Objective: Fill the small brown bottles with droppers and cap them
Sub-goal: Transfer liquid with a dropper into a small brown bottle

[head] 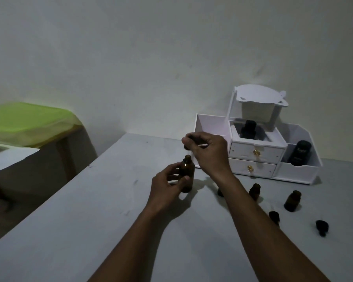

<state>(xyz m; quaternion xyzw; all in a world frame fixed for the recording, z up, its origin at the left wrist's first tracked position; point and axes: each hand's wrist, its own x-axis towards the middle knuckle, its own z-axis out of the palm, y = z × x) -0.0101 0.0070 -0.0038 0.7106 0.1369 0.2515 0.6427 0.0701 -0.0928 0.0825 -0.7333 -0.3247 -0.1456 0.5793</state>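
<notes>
My left hand (167, 185) grips an upright open brown bottle (186, 176) standing on the grey table (90, 220). Just above its mouth, my right hand (207, 151) pinches a dark dropper top (192, 137); the thin glass tube below it is barely visible. To the right stand two small open brown bottles (254, 191) (292, 201), and a third (220, 192) is partly hidden behind my right forearm. Two black dropper caps (274, 217) (322, 227) lie on the table near them.
A white organiser (253, 153) with two drawers stands at the back right and holds dark bottles (248, 129) (299, 153). Left of the table is a gap, then a lower surface with a green cloth (25, 121). The wall is close behind.
</notes>
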